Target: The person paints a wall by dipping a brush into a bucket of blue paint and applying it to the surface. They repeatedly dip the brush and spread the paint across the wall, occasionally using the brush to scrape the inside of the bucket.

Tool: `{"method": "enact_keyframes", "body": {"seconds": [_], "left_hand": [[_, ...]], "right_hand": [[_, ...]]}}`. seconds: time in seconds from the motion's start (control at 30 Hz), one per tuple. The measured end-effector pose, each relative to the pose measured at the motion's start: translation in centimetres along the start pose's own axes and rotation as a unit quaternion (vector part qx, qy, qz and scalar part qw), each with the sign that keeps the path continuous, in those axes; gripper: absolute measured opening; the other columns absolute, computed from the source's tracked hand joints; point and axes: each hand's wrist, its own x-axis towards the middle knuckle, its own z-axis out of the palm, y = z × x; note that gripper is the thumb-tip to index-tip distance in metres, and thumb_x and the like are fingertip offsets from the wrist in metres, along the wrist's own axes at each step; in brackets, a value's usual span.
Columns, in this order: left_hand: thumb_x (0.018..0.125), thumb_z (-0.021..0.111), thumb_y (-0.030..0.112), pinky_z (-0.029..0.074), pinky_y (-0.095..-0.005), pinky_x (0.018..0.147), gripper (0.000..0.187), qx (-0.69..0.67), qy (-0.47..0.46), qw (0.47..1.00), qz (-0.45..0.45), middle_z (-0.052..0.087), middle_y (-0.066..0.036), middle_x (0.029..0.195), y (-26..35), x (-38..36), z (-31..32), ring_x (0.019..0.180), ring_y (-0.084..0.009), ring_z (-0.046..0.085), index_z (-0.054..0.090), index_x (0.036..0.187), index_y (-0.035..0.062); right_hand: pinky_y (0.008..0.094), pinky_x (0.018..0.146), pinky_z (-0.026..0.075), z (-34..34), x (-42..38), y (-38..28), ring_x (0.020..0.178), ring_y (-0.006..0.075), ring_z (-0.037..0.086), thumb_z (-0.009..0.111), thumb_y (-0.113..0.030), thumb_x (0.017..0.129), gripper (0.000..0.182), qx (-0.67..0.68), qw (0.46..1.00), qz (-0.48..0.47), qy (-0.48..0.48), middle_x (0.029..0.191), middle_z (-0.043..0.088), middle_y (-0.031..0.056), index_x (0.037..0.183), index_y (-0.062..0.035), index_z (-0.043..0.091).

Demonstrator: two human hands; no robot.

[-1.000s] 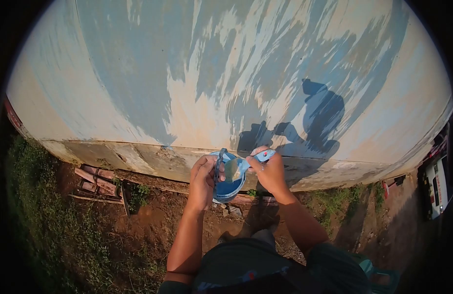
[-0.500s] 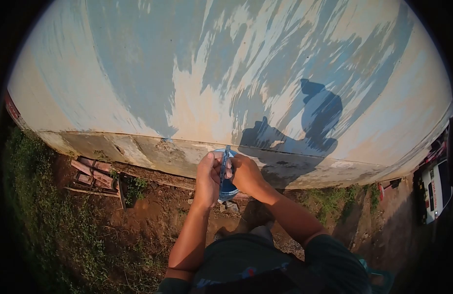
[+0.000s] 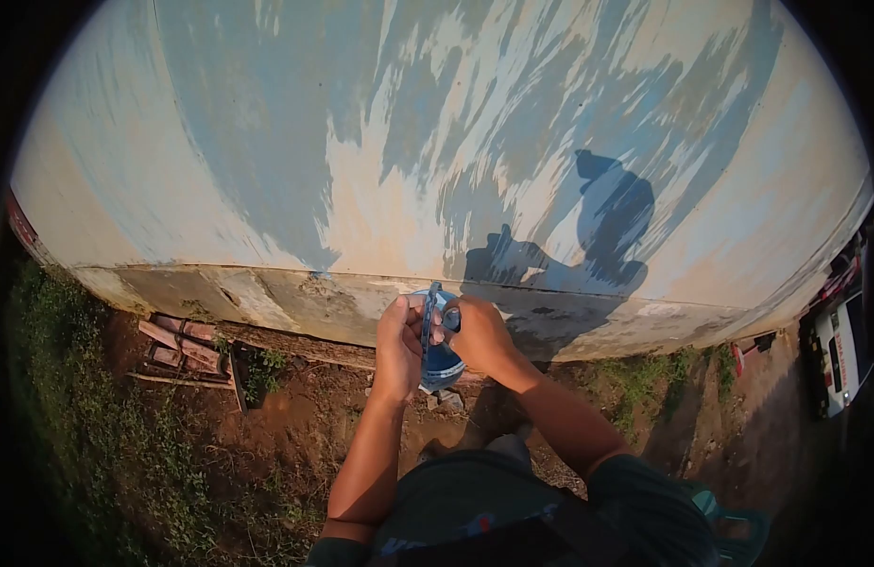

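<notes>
A narrow, flat tool smeared with blue paint (image 3: pixel 430 317) stands nearly edge-on between my hands; its exact kind does not show. My left hand (image 3: pixel 397 348) is closed, its thumb up and its curled fingers against the tool's left side. From the right, my right hand (image 3: pixel 484 338) is closed around a dark blue rounded part (image 3: pixel 452 318), perhaps the tool's handle. Just below both hands is a blue bucket (image 3: pixel 444 367), partly hidden by them. Facing me is a pale wall (image 3: pixel 361 203) with streaky blue-grey paint, where my shadow falls.
Broken reddish slabs (image 3: pixel 182 345) and sticks lie at the wall's foot on the left. Small stones (image 3: pixel 446 401) lie beside the bucket. Weeds (image 3: pixel 125 425) cover the ground at left. A white vehicle (image 3: pixel 841 354) stands far right, and a green plastic object (image 3: pixel 739 529) is behind me.
The right hand has turned slightly, and the dark blue rounded part now shows by its fingers. The tool has tilted a little. The view has shifted slightly.
</notes>
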Motion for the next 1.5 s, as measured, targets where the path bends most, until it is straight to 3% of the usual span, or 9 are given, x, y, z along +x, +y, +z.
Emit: {"method": "enact_keyframes", "body": {"seconds": [0.03,0.1,0.17,0.23,0.37,0.93,1.13,1.27,1.5], "left_hand": [[0.11,0.04,0.05,0.047,-0.0302,0.077,0.052,0.002,0.004,1.0,0.007,0.062,-0.007,0.091,0.1,0.0,-0.2,0.077,-0.015,0.056,0.06,0.108,0.0016],[0.11,0.041,0.05,0.047,-0.0302,0.077,0.052,0.004,0.015,1.0,0.0,0.062,-0.006,0.09,0.5,-0.2,-0.2,0.077,-0.0149,0.056,0.06,0.109,0.0017],[0.11,0.041,0.051,0.047,-0.0301,0.077,0.053,0.006,0.024,1.0,-0.008,0.062,-0.006,0.09,0.8,-0.4,-0.2,0.077,-0.0148,0.055,0.06,0.109,0.0018],[0.108,0.046,0.049,0.047,-0.0311,0.076,0.049,-0.009,0.04,0.999,-0.015,0.064,-0.005,0.088,0.9,-0.4,0.0,0.076,-0.0152,0.058,0.064,0.1,0.004],[0.108,0.046,0.05,0.047,-0.0311,0.076,0.05,-0.007,0.027,1.0,-0.014,0.064,-0.005,0.088,1.2,-0.6,0.1,0.077,-0.0154,0.058,0.064,0.101,0.0038],[0.107,0.049,0.05,0.048,-0.0327,0.077,0.048,0.001,0.085,0.996,0.013,0.064,-0.007,0.092,0.0,-0.2,1.4,0.079,-0.0169,0.057,0.061,0.109,0.0035],[0.108,0.049,0.047,0.048,-0.0329,0.077,0.043,0.021,0.18,0.983,0.015,0.064,-0.007,0.093,-0.3,0.0,2.2,0.081,-0.0164,0.058,0.059,0.108,0.0051],[0.108,0.05,0.046,0.049,-0.0318,0.077,0.041,0.045,0.191,0.98,0.026,0.064,-0.006,0.092,0.0,-0.2,2.4,0.081,-0.0162,0.058,0.059,0.107,0.0055],[0.107,0.051,0.044,0.05,-0.0305,0.079,0.039,0.034,0.227,0.973,0.031,0.064,-0.007,0.094,0.0,-1.4,0.9,0.082,-0.0157,0.059,0.058,0.108,0.005]], "right_hand": [[0.0452,0.067,0.052,-1.3,0.3,-1.1,0.077,0.0354,0.07,0.073,-0.001,0.078,0.019,0.001,1.0,-0.002,-0.001,0.083,0.068,0.0165,0.096,-0.0026,0.069],[0.0431,0.066,0.055,-4.5,0.5,-2.9,0.07,0.0325,0.069,0.08,-0.009,0.082,0.025,0.078,0.977,0.196,-0.03,0.084,0.069,0.0204,0.099,0.0055,0.069],[0.0357,0.063,0.056,-4.6,-0.2,-0.6,0.062,0.0231,0.067,0.079,-0.009,0.086,0.019,0.101,0.975,0.196,-0.012,0.077,0.069,0.0139,0.094,0.0056,0.07],[0.0308,0.065,0.057,-4.7,-0.9,0.1,0.067,0.0181,0.068,0.076,-0.007,0.09,0.013,0.377,0.883,0.258,0.109,0.08,0.07,0.0082,0.091,0.0052,0.07],[0.0313,0.071,0.061,-4.8,-2.4,1.4,0.083,0.0172,0.071,0.074,-0.006,0.093,0.01,0.505,0.797,0.3,0.14,0.094,0.07,0.0076,0.096,0.0018,0.068],[0.0344,0.08,0.064,-6.1,-3.4,3.3,0.092,0.0172,0.072,0.075,-0.008,0.095,0.018,0.508,0.82,0.239,0.112,0.104,0.071,0.0095,0.107,0.0044,0.069],[0.0376,0.098,0.059,-5.3,-2.6,7.3,0.092,0.0162,0.069,0.073,-0.006,0.096,0.005,0.658,0.659,0.362,0.049,0.095,0.07,0.0016,0.095,-0.007,0.068],[0.0318,0.095,0.058,-1.8,-3.8,10.1,0.094,0.0153,0.069,0.073,-0.007,0.096,0.006,0.71,0.587,0.388,0.021,0.096,0.071,0.0009,0.094,-0.0086,0.068],[0.0317,0.093,0.058,-0.1,-3.7,8.9,0.095,0.0175,0.069,0.072,-0.012,0.097,0.008,0.721,0.584,0.372,-0.013,0.101,0.072,0.0035,0.103,-0.0073,0.069]]}}
